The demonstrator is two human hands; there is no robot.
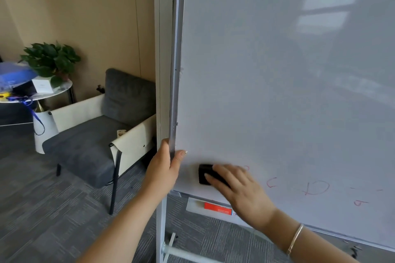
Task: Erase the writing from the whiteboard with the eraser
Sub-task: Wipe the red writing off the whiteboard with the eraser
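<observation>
Now, closest to us, the right hand (239,190) lies flat over the black eraser (206,174), fingers spread across its back and pressing it against the whiteboard (277,70) low in the left corner. That eraser looks light and blocky, probably a soft felt face, so a palm-down hold with steady pressure should serve; it could skid on such a glossy surface. The left hand (165,168) is wrapped tight round the board's metal edge (175,92), thumb on the front, steadying a stand that likely rolls or wobbles. Further right, faint red writing (314,188) remains along the bottom. Below, a red box (218,208) sits on the tray.
</observation>
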